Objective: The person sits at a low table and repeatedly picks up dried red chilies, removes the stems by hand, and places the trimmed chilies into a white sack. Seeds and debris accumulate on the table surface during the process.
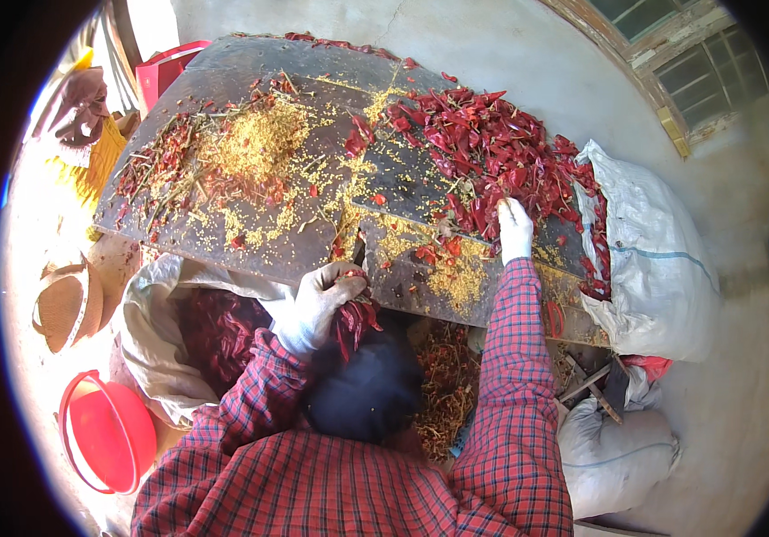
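My left hand (312, 307), in a white work glove, is closed around a bunch of dried red chillies (355, 322) at the table's near edge. Their tips hang down below the fingers. My right hand (516, 229), gloved too, reaches to the near side of a large heap of dried red chillies (485, 144) on the dark tabletop (270, 252). Its fingertips touch the heap; whether they grip a chilli cannot be made out. Yellow chilli seeds (458, 278) lie scattered between the hands. Beside my left forearm, an open woven sack (149, 315) holds more dark red chillies.
A mound of yellow seeds (257, 141) with stems and broken bits covers the table's left part. At the right edge leans a white woven sack (660, 262) spilling chillies. A red bucket (112, 429) and a basket (69, 302) stand on the left floor. Stem debris (448, 389) lies below the table.
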Demonstrator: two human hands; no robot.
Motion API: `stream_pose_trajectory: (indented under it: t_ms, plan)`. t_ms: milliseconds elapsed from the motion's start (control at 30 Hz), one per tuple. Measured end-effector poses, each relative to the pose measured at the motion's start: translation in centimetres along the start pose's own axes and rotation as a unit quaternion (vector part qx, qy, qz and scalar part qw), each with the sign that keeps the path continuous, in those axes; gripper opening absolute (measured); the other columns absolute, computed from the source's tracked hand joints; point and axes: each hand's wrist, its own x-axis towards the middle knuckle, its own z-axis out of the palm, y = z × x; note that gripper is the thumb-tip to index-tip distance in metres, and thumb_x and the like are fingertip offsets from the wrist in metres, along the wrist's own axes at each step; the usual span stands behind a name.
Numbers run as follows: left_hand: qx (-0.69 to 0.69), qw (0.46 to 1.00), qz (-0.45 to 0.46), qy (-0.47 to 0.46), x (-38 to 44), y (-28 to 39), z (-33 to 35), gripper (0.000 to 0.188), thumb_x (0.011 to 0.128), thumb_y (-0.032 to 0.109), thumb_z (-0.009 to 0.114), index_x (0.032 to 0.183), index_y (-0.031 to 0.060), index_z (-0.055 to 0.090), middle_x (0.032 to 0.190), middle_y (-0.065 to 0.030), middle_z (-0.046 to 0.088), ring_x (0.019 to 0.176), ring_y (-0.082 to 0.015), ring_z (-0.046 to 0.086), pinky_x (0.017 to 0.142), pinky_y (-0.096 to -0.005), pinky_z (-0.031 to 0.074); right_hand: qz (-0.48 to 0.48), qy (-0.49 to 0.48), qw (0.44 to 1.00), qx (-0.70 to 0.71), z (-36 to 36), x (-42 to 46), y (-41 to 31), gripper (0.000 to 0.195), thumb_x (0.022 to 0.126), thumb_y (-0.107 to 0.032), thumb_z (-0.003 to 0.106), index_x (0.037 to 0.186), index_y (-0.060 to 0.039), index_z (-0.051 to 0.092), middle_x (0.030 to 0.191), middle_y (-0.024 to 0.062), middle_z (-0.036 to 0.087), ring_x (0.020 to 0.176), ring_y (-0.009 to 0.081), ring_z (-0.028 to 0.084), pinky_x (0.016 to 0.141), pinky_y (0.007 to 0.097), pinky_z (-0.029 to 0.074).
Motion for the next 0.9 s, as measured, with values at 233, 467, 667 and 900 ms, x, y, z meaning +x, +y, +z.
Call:
stream_pose_trajectory:
  t_ms: [233,467,667,900]
  plan:
    - [-0.041,0.999,0.010,0.009,0.9,-1.3,2.9,0.018,0.094,0.008,0.062,0.109,-0.0021,0.066,0.092,-0.0053,0.068,0.082,-0.0105,0.063,0.074,-0.0252,0.052,0.252,0.007,0.891,0.377,-1.6,-1.6,-0.9,0.015,0.100,-0.017,0.060,0.112,-0.0083,0.060,0.095,0.0001,0.059,0.073,0.0150,0.057,0.064,0.0262,0.052]
    - [-0.008,1.000,-0.027,-0.004,1.5,-1.4,5.0,0.020,0.093,0.007,0.064,0.111,-0.0027,0.066,0.094,-0.0067,0.069,0.079,-0.0121,0.065,0.073,-0.0259,0.054,0.242,-0.017,0.816,0.524,-0.8,-5.8,-4.1,0.012,0.101,-0.014,0.058,0.110,-0.0065,0.059,0.096,0.0025,0.063,0.082,0.0131,0.064,0.068,0.0266,0.056]
    - [-0.032,0.998,-0.049,-0.039,3.3,-2.1,7.3,0.022,0.094,0.008,0.064,0.112,-0.0033,0.064,0.096,-0.0079,0.070,0.082,-0.0137,0.067,0.075,-0.0269,0.054,0.253,-0.019,0.834,0.491,-1.6,-5.4,-0.9,0.007,0.099,-0.005,0.056,0.106,-0.0087,0.058,0.096,0.0021,0.062,0.083,0.0145,0.062,0.075,0.0313,0.057]
    - [-0.070,0.993,-0.079,-0.054,4.7,-3.0,7.9,0.023,0.094,0.008,0.065,0.114,-0.0034,0.064,0.099,-0.0068,0.070,0.087,-0.0124,0.066,0.079,-0.0265,0.054,0.200,0.002,0.861,0.467,-1.0,-6.1,-1.1,0.015,0.095,0.004,0.057,0.105,-0.0068,0.058,0.106,0.0064,0.064,0.094,0.0179,0.064,0.083,0.0346,0.057]
